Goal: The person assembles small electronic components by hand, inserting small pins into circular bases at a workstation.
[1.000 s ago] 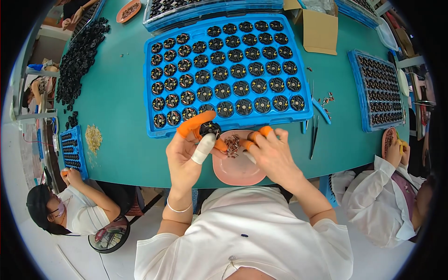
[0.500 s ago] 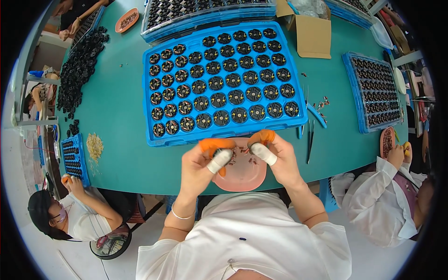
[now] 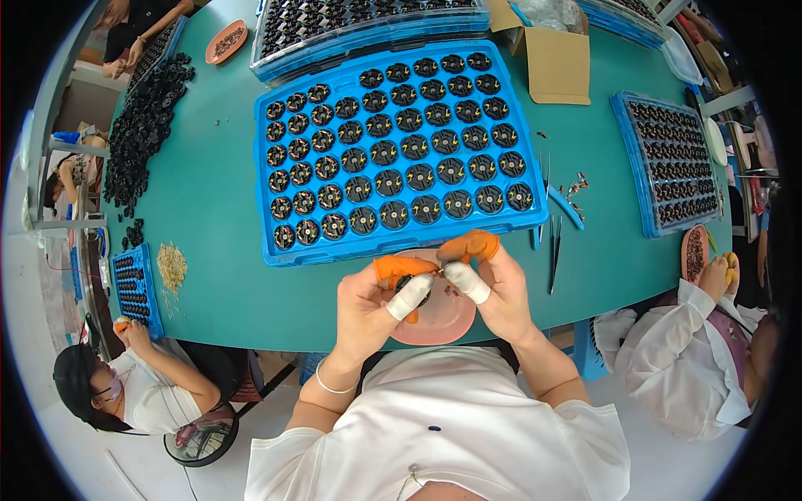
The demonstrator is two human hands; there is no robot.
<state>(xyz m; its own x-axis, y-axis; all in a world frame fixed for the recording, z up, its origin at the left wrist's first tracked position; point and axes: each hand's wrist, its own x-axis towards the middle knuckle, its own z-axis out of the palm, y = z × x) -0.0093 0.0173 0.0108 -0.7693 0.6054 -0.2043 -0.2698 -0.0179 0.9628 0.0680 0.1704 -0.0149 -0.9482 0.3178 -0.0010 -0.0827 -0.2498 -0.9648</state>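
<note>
Pinching a small round black part point(image 3: 411, 288) between both hands, left hand point(image 3: 368, 305) and right hand point(image 3: 493, 284), over the pink dish point(image 3: 439, 321) at the table's near edge.

1. The left hand point(image 3: 365, 307) and right hand point(image 3: 499, 288) wear smooth rubbery finger covers, orange and white.
2. The small black part point(image 3: 415, 288) between them looks like matt plastic, though it is too small to be sure.
3. The pink dish point(image 3: 439, 316) is smooth plastic.
4. The blue tray point(image 3: 266, 188) is glossy moulded plastic.
5. The table point(image 3: 209, 209) has a smooth, matt green top.
6. The tweezers point(image 3: 553, 250) are shiny metal.
7. The box point(image 3: 558, 67) is plain brown cardboard.
</note>
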